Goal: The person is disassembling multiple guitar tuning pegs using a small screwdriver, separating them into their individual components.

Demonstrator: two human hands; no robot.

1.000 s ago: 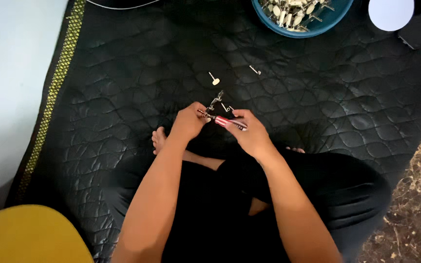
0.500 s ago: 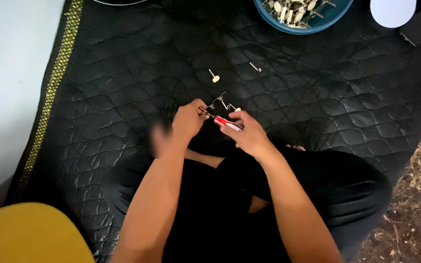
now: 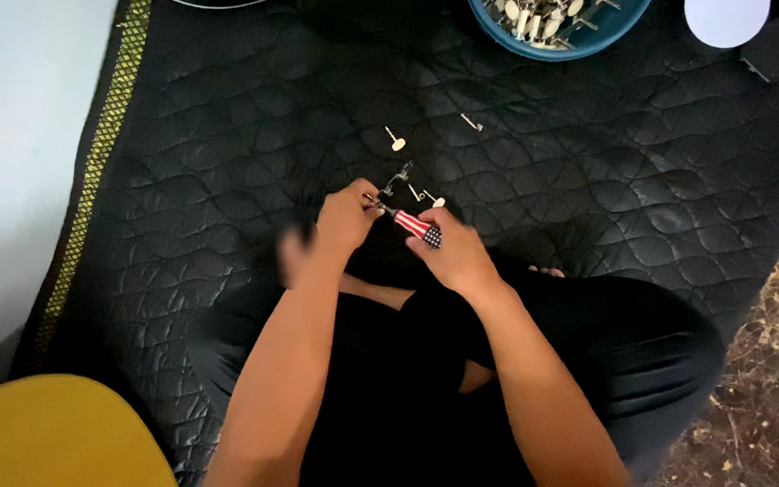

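Head view: right hand (image 3: pixel 454 252) clamped on a small screwdriver (image 3: pixel 412 225) with red-white striped handle, long axis running diagonally, tip pointing up-left toward the left hand (image 3: pixel 346 219). Left hand pinched shut on a small metal part (image 3: pixel 396 183) at the tip. Loose pegs (image 3: pixel 396 140) lie just beyond the hands on black quilted mat (image 3: pixel 227 153); blue bowl (image 3: pixel 556 45) farther beyond the right hand.

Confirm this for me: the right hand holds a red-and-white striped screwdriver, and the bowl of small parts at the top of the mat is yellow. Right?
Not quite. The head view shows the bowl is blue, not yellow. The right hand does hold the striped screwdriver.
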